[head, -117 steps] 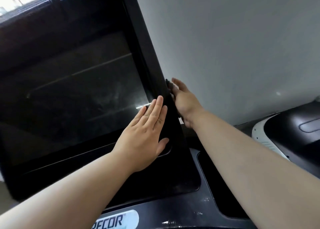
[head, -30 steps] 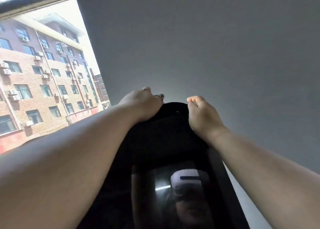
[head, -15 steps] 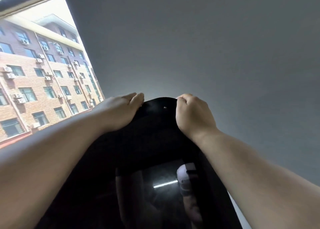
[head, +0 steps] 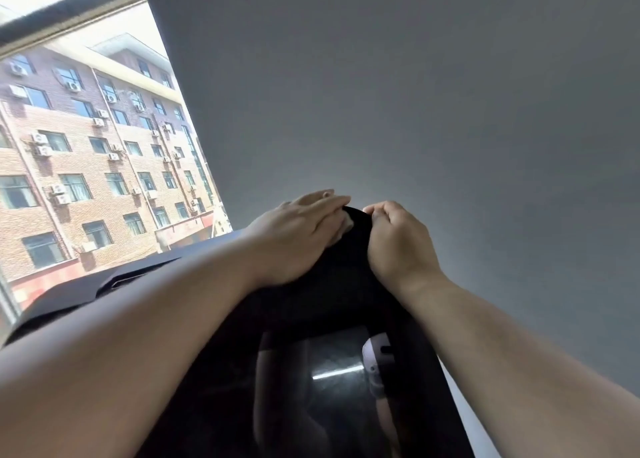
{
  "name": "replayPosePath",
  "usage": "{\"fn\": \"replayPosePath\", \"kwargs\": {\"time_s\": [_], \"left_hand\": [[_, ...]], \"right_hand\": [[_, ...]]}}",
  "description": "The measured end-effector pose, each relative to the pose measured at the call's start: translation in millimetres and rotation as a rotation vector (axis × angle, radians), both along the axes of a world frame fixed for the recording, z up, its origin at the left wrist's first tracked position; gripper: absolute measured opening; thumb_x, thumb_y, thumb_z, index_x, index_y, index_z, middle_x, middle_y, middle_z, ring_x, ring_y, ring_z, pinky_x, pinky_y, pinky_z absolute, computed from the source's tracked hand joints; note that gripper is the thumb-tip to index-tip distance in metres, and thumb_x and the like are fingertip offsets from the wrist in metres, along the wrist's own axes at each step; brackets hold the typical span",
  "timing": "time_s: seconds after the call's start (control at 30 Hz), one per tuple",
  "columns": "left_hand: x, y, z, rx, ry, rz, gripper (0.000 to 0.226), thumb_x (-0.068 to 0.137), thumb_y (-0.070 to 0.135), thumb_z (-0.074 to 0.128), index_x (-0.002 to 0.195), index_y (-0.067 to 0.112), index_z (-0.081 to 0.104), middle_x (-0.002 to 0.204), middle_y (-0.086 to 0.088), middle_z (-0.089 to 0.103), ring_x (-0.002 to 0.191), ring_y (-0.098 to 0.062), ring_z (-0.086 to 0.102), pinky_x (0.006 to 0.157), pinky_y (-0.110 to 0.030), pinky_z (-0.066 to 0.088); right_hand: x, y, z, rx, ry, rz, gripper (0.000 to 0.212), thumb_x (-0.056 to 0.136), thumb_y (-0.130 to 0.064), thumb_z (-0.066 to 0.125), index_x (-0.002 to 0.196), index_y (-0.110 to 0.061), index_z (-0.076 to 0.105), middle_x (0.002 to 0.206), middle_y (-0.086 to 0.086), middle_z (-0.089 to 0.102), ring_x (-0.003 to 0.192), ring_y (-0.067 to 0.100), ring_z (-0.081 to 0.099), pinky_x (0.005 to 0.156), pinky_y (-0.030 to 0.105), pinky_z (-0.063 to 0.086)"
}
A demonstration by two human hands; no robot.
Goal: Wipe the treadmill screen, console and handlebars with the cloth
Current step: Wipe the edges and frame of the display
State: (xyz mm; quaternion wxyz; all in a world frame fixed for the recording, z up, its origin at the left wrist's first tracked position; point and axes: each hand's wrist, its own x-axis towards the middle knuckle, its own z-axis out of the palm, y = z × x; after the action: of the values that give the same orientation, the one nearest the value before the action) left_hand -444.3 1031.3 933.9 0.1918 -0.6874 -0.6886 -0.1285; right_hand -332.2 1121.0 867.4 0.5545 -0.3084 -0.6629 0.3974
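Grey wall (head: 450, 94) filled most of the view, and a window (head: 86, 153) on the left looked out at a brick building. Up the middle rose the treadmill's black screen housing (head: 346, 284), seen steeply from below. Its glossy screen (head: 332, 385) threw back a strip of light and a dim reflection. A second dark moulded surface (head: 86, 291) lay beyond the left forearm.

Both arms were stretched right up to the top edge. The left hand (head: 298, 239) lay flat on the crest with its fingers (head: 325, 203) straight and together, pressing down. The cloth (head: 347, 228) showed only as a small pale patch peeking from under those fingers at the very peak of the housing. The right hand (head: 398, 246) sat just beside it, fingers (head: 381, 212) curled over the rim, gripping the housing itself — a brace, by the look of it, not a wipe.

So the step in hand looked like the top rim of the screen surround. The next move would call for a steady slide of the cloth along that edge, keeping flat pressure while the right hand held the panel still — then down to the console and handlebars, neither in view here.
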Motion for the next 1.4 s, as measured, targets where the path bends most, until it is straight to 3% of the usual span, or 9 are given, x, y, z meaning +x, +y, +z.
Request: {"fn": "replayPosePath", "kwargs": {"time_s": [0.07, 0.2, 0.47, 0.67, 0.87, 1.1, 1.17, 1.27, 1.4], "left_hand": [[16, 26, 16, -0.122, -0.001, 0.147, 0.042, 0.104, 0.041, 0.024, 0.139, 0.032, 0.045, 0.147, 0.008, 0.042, 0.135, -0.015, 0.037, 0.102, -0.024, 0.028], [7, 64, 35, -0.248, -0.144, 0.286, 0.042, 0.083, 0.057, 0.036, 0.083, 0.025, 0.063, 0.101, 0.0, 0.066, 0.092, -0.021, 0.06, 0.086, -0.038, 0.047], [-47, 29, 43, -0.258, -0.284, 0.48, 0.047, 0.099, 0.045, 0.033, 0.069, 0.015, 0.053, 0.069, -0.004, 0.051, 0.06, -0.018, 0.045, 0.06, -0.028, 0.032], [-15, 42, 49, -0.522, -0.4, 0.628, 0.047, 0.096, 0.031, 0.031, 0.053, 0.015, 0.045, 0.039, -0.002, 0.036, 0.028, -0.014, 0.033, 0.041, -0.012, 0.029], [-9, 62, 51, -0.498, -0.57, 0.508, 0.033, 0.085, 0.038, 0.043, 0.057, 0.021, 0.043, 0.051, -0.002, 0.039, 0.042, -0.018, 0.035, 0.051, -0.024, 0.028], [-33, 17, 50, -0.494, -0.586, 0.619, 0.049, 0.101, 0.035, 0.025, 0.062, 0.012, 0.044, 0.036, 0.001, 0.043, 0.025, -0.012, 0.04, 0.041, -0.009, 0.03], [-19, 19, 46, -0.349, -0.526, 0.542, 0.046, 0.102, 0.036, 0.026, 0.068, 0.014, 0.048, 0.047, -0.001, 0.051, 0.033, -0.011, 0.046, 0.042, -0.012, 0.031], [-6, 27, 27, -0.082, -0.209, 0.303, 0.037, 0.1, 0.04, 0.03, 0.098, 0.025, 0.064, 0.106, 0.002, 0.065, 0.089, -0.014, 0.059, 0.071, -0.024, 0.041], [-2, -7, -9, 0.086, 0.059, 0.082, 0.04, 0.101, 0.051, 0.023, 0.137, 0.054, 0.039, 0.153, 0.023, 0.029, 0.14, -0.007, 0.028, 0.119, -0.037, 0.012]], "right_hand": [[2, 0, -1, 0.012, -0.003, 0.001, 0.032, 0.1, -0.024, 0.03, 0.107, -0.017, 0.061, 0.097, -0.009, 0.06, 0.088, 0.012, 0.053, 0.075, 0.026, 0.038], [2, -4, -1, 0.05, -0.024, 0.008, 0.03, 0.098, -0.038, 0.034, 0.096, -0.019, 0.058, 0.085, -0.005, 0.062, 0.077, 0.012, 0.057, 0.068, 0.032, 0.047], [0, -3, -4, 0.079, -0.087, -0.095, 0.032, 0.095, -0.048, 0.04, 0.084, -0.023, 0.054, 0.074, -0.004, 0.064, 0.074, 0.018, 0.059, 0.066, 0.034, 0.049], [-2, -2, -5, 0.121, -0.108, -0.117, 0.033, 0.097, -0.047, 0.038, 0.086, -0.021, 0.055, 0.073, -0.005, 0.061, 0.072, 0.016, 0.056, 0.061, 0.031, 0.04], [1, -3, -5, 0.128, -0.09, -0.09, 0.031, 0.098, -0.045, 0.039, 0.089, -0.022, 0.057, 0.075, -0.008, 0.06, 0.068, 0.008, 0.054, 0.055, 0.027, 0.037], [-2, 0, -5, 0.113, -0.109, -0.115, 0.033, 0.098, -0.045, 0.038, 0.085, -0.02, 0.055, 0.07, -0.004, 0.061, 0.07, 0.016, 0.056, 0.059, 0.031, 0.038], [-2, 0, -5, 0.131, -0.11, -0.12, 0.032, 0.098, -0.044, 0.038, 0.086, -0.019, 0.055, 0.069, -0.004, 0.06, 0.067, 0.012, 0.053, 0.054, 0.028, 0.035], [0, 0, -5, 0.147, -0.122, -0.115, 0.031, 0.1, -0.041, 0.038, 0.087, -0.018, 0.055, 0.07, -0.007, 0.056, 0.062, 0.004, 0.047, 0.05, 0.025, 0.03], [-1, 1, -5, 0.123, -0.135, -0.106, 0.03, 0.099, -0.042, 0.038, 0.089, -0.02, 0.055, 0.071, -0.01, 0.055, 0.062, 0.002, 0.044, 0.052, 0.023, 0.03]]}}
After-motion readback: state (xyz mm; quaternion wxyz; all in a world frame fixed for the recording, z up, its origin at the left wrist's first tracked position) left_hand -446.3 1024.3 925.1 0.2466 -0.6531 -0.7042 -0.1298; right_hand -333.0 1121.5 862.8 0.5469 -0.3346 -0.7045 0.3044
